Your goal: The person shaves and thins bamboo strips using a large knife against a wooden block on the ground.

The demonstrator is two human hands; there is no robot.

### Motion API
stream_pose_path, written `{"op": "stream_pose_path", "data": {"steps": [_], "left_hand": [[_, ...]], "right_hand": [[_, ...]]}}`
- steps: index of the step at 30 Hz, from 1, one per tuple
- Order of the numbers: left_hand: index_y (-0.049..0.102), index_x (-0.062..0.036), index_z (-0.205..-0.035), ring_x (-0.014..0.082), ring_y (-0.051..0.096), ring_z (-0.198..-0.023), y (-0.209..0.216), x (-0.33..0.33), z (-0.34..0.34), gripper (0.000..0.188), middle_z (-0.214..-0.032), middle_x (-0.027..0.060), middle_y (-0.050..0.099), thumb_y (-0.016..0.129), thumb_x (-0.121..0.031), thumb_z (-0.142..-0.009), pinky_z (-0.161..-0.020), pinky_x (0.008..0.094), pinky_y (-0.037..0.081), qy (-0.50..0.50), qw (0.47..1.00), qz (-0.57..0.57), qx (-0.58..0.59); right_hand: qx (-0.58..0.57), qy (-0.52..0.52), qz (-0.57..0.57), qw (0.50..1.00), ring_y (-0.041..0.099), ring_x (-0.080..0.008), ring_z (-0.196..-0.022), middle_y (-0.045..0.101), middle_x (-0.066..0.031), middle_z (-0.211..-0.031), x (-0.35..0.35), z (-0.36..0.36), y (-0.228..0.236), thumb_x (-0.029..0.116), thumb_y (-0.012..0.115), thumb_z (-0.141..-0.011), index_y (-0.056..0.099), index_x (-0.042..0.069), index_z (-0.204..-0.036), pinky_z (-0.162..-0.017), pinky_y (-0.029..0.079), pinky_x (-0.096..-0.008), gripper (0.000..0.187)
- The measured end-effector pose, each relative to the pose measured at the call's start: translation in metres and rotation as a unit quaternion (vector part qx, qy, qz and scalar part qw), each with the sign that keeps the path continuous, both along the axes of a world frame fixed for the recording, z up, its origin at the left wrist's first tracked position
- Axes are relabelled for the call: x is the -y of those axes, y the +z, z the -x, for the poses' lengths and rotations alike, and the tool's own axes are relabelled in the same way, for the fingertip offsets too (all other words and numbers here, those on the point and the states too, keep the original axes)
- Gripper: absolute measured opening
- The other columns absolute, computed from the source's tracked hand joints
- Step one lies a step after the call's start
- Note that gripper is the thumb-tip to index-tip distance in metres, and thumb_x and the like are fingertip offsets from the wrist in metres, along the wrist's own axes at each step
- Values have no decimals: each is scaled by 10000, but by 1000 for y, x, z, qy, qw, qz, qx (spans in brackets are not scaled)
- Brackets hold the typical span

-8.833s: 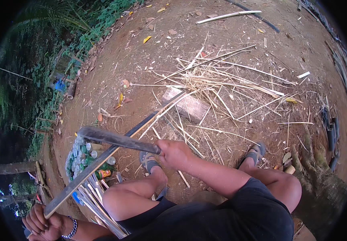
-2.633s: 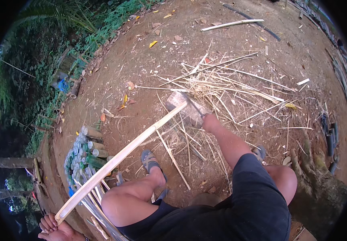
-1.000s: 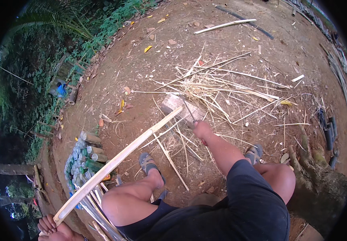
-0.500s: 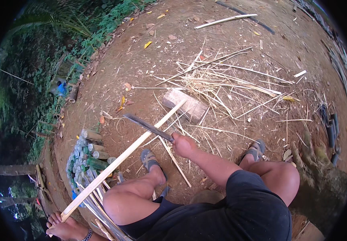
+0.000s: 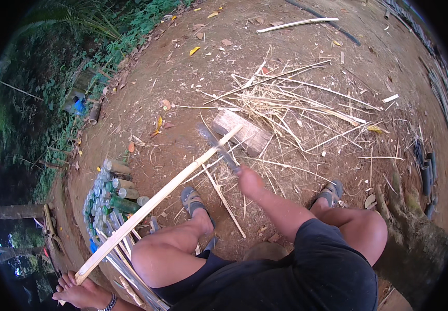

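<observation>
My left hand [image 5: 81, 295], at the lower left, is closed round the near end of a long pale bamboo strip [image 5: 151, 205]. The strip slants up and to the right, its far end resting on a squared wooden block [image 5: 252, 141] on the ground. In front of me my right hand [image 5: 250, 182] grips the handle of a machete [image 5: 229, 159]. Its dark blade, smeared by motion, crosses the strip a little short of the block. Whether the edge is cutting into the strip I cannot tell.
Beyond the block lies a heap of thin shavings and strips [image 5: 270, 101]. Glass bottles [image 5: 112, 192] are stacked left of my left foot, beside more strips [image 5: 130, 269]. A tree trunk [image 5: 416, 233] stands at the right, near dark pipes [image 5: 427, 173].
The machete has swung right along the strip, from mid-length to near the block, with my right hand moving slightly right. My left hand still holds the strip's near end.
</observation>
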State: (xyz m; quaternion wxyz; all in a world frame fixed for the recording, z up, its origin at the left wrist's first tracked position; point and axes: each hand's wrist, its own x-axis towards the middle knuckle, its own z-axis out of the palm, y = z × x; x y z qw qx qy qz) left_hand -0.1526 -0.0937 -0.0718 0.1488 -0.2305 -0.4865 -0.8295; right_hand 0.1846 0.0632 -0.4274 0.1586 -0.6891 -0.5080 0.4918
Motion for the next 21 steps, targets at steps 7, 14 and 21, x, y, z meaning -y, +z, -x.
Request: {"op": "stream_pose_path", "data": {"steps": [7,14,21], "left_hand": [[257,-126,-725,152,293,-543,-8,11,18,445,-634,22,258,440,-392,-1031,-455,254,282,-45,998,-35,-18],[300,-96,-792,175,380,-605,0,14,15,429,-694,45,321,433,-419,-1039,-504,279,360,-16,1000,18,-9],[419,136,-1087,285,559,-892,-6,18,45,626,-1007,203,508,415,-488,-1032,-723,352,514,50,997,58,13]], "right_hand": [[5,167,-140,976,676,-364,-842,675,-186,-915,13,35,46,220,420,-999,537,79,-1117,-746,534,-488,218],[15,27,-1,1000,682,-316,-806,670,-161,-910,-12,-13,-20,184,440,-1009,547,75,-1158,-694,553,-446,213],[67,82,-30,994,663,-324,-948,667,-177,-991,-32,-48,-35,205,430,-1034,521,55,-1227,-844,538,-459,260]]}}
